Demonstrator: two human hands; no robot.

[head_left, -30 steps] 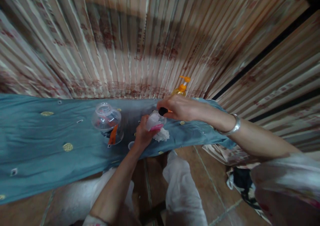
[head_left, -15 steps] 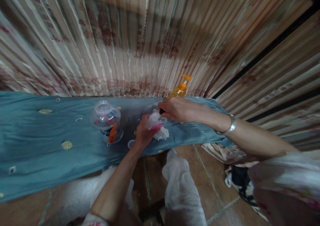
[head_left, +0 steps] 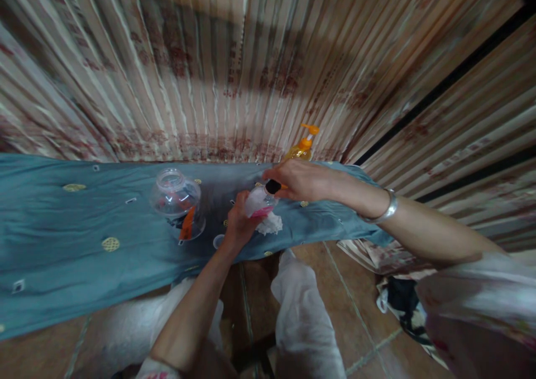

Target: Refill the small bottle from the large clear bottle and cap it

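My left hand (head_left: 242,222) is wrapped round a small clear container (head_left: 258,200) with a pink part, tilted on the near side of the cloth. Above its upper right end, my right hand (head_left: 299,179) is closed on a black-ended tool (head_left: 273,186) with a bit of orange showing by the fingers. The black end is at or just over the container's rim; I cannot tell whether it touches. A crumpled white tissue (head_left: 270,224) lies just beneath the container. Near my left wrist sits a small round clear lid (head_left: 218,241).
The blue-green cloth (head_left: 84,267) covers a long narrow surface. To the left stands a large clear jar (head_left: 173,203) with an orange label. An orange pump bottle (head_left: 299,150) rises behind my right hand. Behind everything hangs a pleated curtain (head_left: 234,61).
The black end of the tool has turned and shows more fully at the container's rim. My right hand has shifted slightly; my left hand keeps its hold on the container.
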